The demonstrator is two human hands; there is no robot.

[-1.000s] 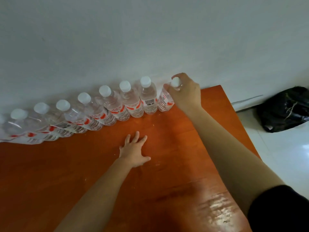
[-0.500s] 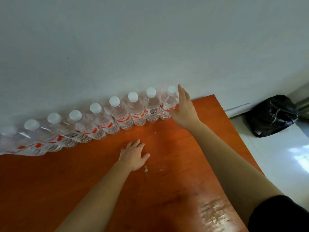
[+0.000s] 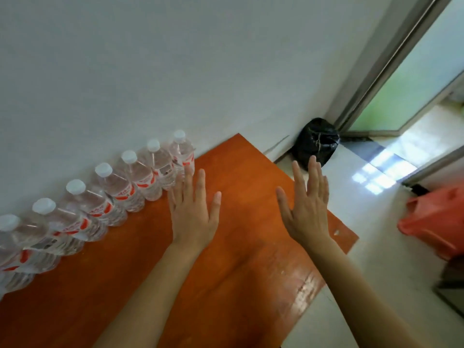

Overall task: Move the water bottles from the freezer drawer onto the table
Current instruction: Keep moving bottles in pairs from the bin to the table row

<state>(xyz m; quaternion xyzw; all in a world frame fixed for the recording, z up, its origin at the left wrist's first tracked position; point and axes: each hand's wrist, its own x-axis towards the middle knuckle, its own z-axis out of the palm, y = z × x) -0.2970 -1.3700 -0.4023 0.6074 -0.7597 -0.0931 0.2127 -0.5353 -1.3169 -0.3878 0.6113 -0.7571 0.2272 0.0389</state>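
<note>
- Seven water bottles (image 3: 140, 177) stand in a row on the far side of the table (image 3: 113, 285), right up against the wall (image 3: 175, 71).
- The bottles are see-through, with white caps and red and white labels. They stand upright and close together, side by side.
- The left hand (image 3: 193, 214) is held flat over the table, near the right end of the row. Its fingers are straight and close together, and the thumb sticks out to the side. It holds nothing. One fingertip shows in front of the last bottle, but I cannot tell if it touches it.
- The right hand (image 3: 306, 212) is flat too, over the right edge of the table. Its fingers are straight and together, with the thumb apart. It holds nothing.
- A black bag (image 3: 316, 141) sits on the floor (image 3: 376, 285) in the far corner, by a doorway (image 3: 371, 79).
- An orange bag (image 3: 434, 222) lies on the floor at the right.
</note>
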